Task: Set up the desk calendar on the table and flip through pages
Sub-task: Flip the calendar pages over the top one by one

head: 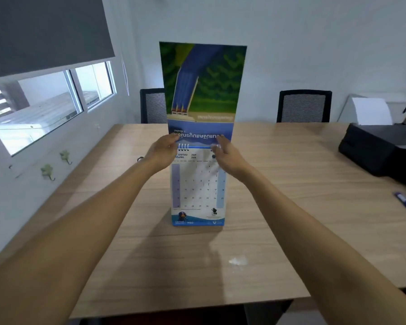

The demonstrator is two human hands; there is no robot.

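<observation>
Hands at calendar binding

The table at centre frame has a pale wood-grain top, smooth and matt, with a soft sheen patch low in the middle. The calendar standing on it is paper or card: its lower page looks smooth and white, and the raised page carries a printed picture with a slight gloss. A thin wire binding runs along its fold. At right, the printer is black plastic, mostly matt, holding a sheet of plain white paper. Two chairs behind the table have dark mesh backs. The blind, upper left, is flat grey and matt.
</observation>
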